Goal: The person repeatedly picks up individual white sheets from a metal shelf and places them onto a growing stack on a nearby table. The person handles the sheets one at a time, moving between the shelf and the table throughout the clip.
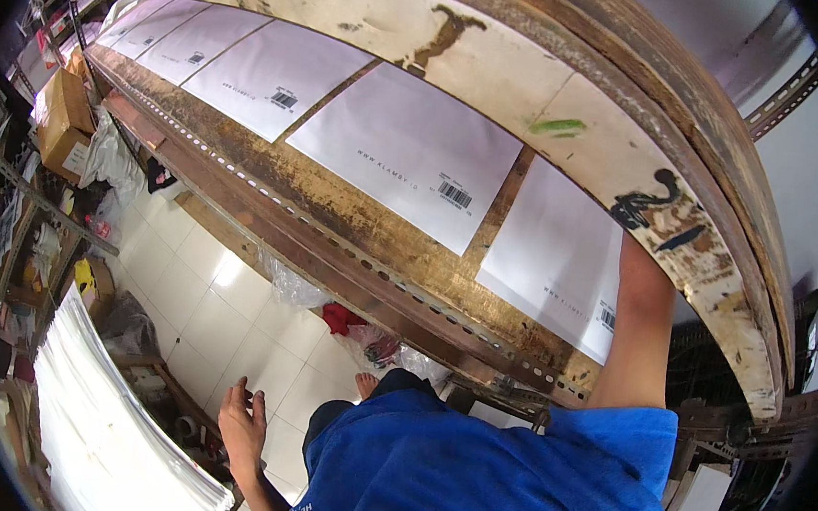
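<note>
White flat sheets or envelopes point(407, 155) lie in a row along a worn brown wooden table point(350, 208), each with small dark print and a barcode. Above the row, a long pale board point(557, 89) with paint stains and a weathered wooden edge runs across the view. My right forearm point(641, 331) reaches over the table beside the nearest sheet point(559, 243); the right hand itself is hidden behind the board. My left hand point(244, 425) hangs over the floor beside my body, fingers apart and loosely bent, holding nothing.
A thick stack of white sheets point(111, 439) stands at the lower left. Cluttered shelves and a cardboard box point(64, 123) line the left side. A perforated metal rail point(307, 214) edges the table; plastic bags point(293, 285) lie below it on the tiled floor point(272, 346).
</note>
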`<state>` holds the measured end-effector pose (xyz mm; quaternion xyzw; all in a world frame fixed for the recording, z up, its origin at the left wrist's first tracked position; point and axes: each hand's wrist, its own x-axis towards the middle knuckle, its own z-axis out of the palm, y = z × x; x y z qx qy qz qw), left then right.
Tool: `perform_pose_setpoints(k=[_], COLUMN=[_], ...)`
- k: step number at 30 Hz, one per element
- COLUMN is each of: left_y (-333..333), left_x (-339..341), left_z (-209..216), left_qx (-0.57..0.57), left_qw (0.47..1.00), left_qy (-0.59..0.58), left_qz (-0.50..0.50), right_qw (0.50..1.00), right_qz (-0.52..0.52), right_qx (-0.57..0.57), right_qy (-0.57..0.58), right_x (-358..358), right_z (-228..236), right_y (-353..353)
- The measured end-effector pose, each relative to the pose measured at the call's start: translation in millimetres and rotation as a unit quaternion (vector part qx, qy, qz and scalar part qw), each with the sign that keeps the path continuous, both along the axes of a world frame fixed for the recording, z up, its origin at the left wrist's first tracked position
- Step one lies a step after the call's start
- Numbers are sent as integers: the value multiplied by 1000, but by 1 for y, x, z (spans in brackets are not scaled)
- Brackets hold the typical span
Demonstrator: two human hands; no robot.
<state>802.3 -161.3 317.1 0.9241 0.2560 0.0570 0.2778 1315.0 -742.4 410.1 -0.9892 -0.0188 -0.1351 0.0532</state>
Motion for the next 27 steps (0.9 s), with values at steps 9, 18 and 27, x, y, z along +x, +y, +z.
perform_pose_setpoints(k=[9, 18, 27], left_y=[-18, -18, 11], left_x=[0, 3, -46], left_z=[-1, 2, 13], left_qx=[1, -15, 46], left_qw=[1000, 999, 990], left_qy=[-13, 0, -60], left_qz=[19, 41, 119], right_qw=[1000, 1000, 986], right_qz=[0, 25, 158], right_qx=[6, -8, 28], right_qy=[-1, -17, 34], right_x=[6, 36, 139], right_z=[-2, -5, -1], right_y=[-8, -11, -31])
